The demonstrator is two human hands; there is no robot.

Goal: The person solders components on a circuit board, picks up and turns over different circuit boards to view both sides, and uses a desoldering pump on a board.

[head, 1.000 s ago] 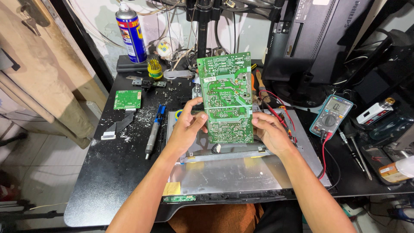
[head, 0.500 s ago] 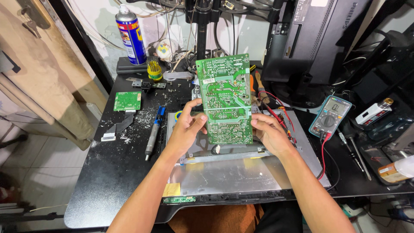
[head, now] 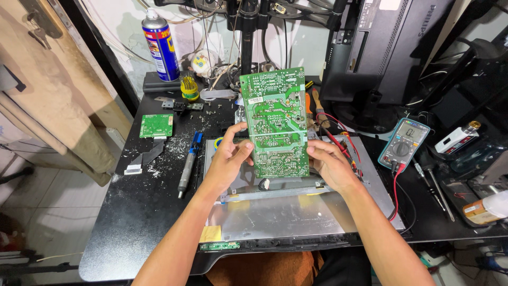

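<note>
Green rectangular circuit board (head: 275, 124) upright, solder side facing.
Left hand (head: 228, 159) and right hand (head: 329, 163) pinch its lower side edges above bare metal panel (head: 275, 214); black counter (head: 143, 212) free left.

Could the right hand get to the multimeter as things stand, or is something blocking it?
Probably yes, once freed: the right hand grips the green circuit board, and the multimeter lies close on its right, with only loose red and black leads between.

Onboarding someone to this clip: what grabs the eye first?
The big green circuit board, held upright at centre, solder side to the camera, with the left hand and right hand gripping its lower edges. Below lies a bare silver metal panel; a teal multimeter sits to the right, a blue spray can at back left.
</note>
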